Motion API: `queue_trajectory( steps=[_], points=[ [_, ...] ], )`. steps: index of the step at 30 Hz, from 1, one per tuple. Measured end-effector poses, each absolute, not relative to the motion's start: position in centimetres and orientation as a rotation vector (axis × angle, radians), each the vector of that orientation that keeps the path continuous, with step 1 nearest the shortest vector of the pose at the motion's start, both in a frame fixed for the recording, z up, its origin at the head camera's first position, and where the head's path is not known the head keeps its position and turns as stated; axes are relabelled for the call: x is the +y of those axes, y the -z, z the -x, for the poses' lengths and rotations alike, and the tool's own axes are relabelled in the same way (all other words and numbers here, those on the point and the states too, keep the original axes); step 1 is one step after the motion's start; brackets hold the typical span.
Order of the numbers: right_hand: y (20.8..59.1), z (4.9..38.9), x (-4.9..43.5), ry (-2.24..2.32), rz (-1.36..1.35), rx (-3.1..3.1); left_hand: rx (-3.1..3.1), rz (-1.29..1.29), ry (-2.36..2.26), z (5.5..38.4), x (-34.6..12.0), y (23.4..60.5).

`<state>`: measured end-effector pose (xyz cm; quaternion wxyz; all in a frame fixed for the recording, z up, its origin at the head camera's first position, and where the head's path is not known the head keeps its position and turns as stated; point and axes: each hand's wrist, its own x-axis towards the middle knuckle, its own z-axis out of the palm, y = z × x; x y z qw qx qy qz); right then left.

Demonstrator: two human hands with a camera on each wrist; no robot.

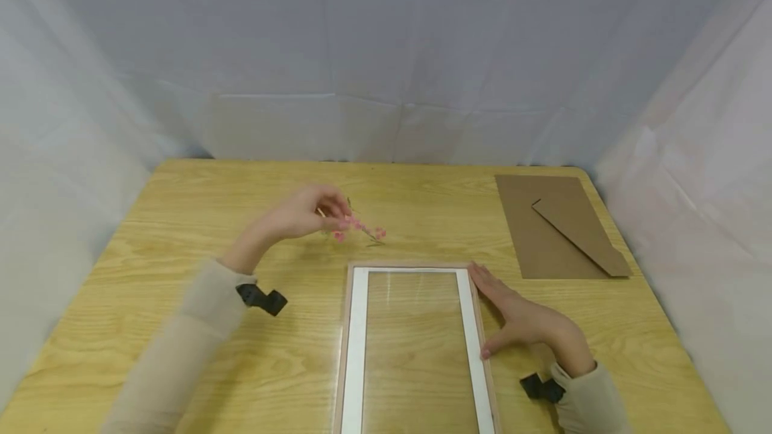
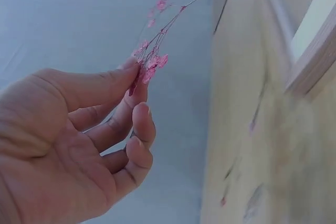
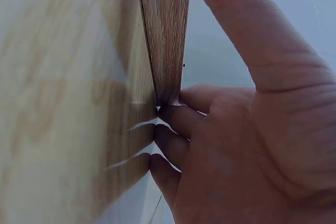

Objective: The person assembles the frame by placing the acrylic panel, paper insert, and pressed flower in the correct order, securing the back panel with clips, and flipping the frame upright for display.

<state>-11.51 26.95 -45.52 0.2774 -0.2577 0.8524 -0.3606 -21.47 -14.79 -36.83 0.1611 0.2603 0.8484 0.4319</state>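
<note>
My left hand [image 1: 301,213] is raised over the table beyond the picture frame's far left corner. Its thumb and index finger pinch a thin sprig of pink dried flowers [image 2: 155,61] by the blossoms, the bare stem pointing away. The wooden picture frame [image 1: 344,380], with a white inner border [image 1: 357,333] around a see-through pane, lies at the near middle. Along its right side rests my right hand [image 1: 527,322], fingers straight near the far corner and thumb touching farther down. In the right wrist view, fingertips meet the frame's wooden side [image 3: 167,35].
More small sprigs [image 2: 226,187] lie on the table under my left hand. A brown backing board [image 1: 527,240] with a stand leg [image 1: 579,236] attached lies at the far right. Pale curtains [image 1: 416,52] enclose the wooden table [image 1: 181,220] at the back and sides.
</note>
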Motion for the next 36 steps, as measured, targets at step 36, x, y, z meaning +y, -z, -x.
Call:
queue_trajectory(
  steps=[36],
  points=[
    [45.2,11.2,26.9,0.988,0.71,2.283,2.722,-0.803,-0.777,12.8,-4.8,43.8]
  ],
)
